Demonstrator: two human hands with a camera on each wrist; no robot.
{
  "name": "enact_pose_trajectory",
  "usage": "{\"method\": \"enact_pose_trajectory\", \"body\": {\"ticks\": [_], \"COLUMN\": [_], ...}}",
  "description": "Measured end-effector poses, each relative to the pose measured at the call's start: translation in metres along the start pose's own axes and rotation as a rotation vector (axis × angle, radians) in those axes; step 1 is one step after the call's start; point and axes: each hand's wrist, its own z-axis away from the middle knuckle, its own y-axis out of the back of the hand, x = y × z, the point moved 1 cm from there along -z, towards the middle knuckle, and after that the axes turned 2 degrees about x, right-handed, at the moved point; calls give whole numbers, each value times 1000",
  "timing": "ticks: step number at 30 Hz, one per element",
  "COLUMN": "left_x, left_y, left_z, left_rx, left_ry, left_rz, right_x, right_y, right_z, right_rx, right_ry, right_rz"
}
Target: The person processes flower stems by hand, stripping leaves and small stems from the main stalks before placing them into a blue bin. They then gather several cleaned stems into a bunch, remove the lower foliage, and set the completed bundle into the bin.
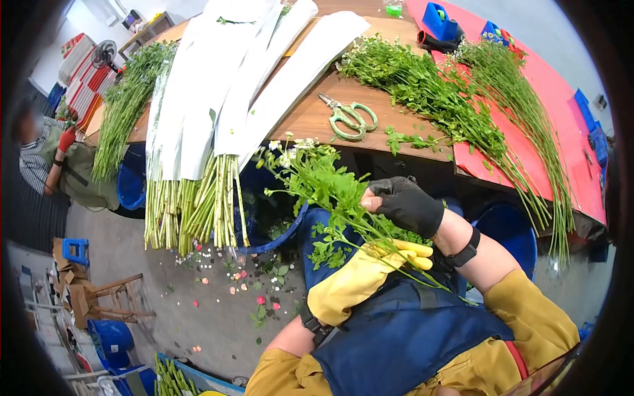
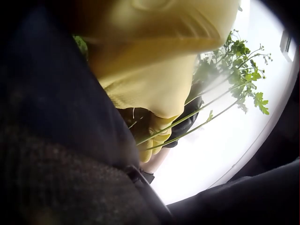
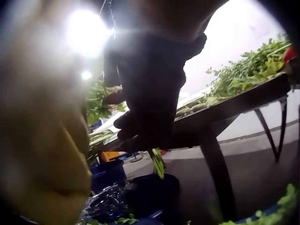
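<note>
Leafy green stems with small white flowers (image 1: 323,181) lie across the left hand (image 1: 353,280), in a yellow glove, whose fingers curl round the lower stems. The right hand (image 1: 406,206), in a black glove with bare fingertips, pinches the bunch just above the left hand. In the left wrist view the yellow glove (image 2: 150,84) is close, with thin stems running out to leaves (image 2: 253,75). The right wrist view shows the dark right hand (image 3: 150,89) beside leaves (image 3: 96,101).
Green-handled scissors (image 1: 353,121) lie on the wooden table (image 1: 300,122). White-wrapped stem bundles (image 1: 198,92) overhang its edge at left; loose greens (image 1: 422,86) lie at right. Blue buckets (image 1: 508,231) stand below. Another person (image 1: 53,152) is at far left. Petals (image 1: 261,300) litter the floor.
</note>
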Motion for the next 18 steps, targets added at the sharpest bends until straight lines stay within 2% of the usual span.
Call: {"method": "enact_pose_trajectory", "body": {"ticks": [2, 3, 6, 7, 10, 14, 15, 18], "left_x": [-5, -7, -7, -8, -13, 6, 10, 11], "left_y": [2, 4, 13, 16, 17, 4, -1, 1], "left_z": [-2, -3, -3, -1, 5, 3, 4, 3], "left_rx": [49, 72, 326, 397, 276, 121, 149, 135], "left_ry": [-65, -96, -136, -146, -166, -60, -64, -5], "left_rz": [45, 66, 293, 260, 323, -129, -214, -183], "right_x": [2, -2, 8, 11, 19, 10, 0, 4], "right_y": [-3, -2, 5, 7, 6, -6, -8, -10], "right_z": [-2, 1, -2, -3, -13, -17, -15, -14], "right_rx": [66, 66, 73, 53, -17, -141, -160, -120], "right_ry": [43, -3, 96, 70, 38, -63, -39, -13], "right_rz": [-50, -86, 4, -13, -30, 155, 202, 53]}}
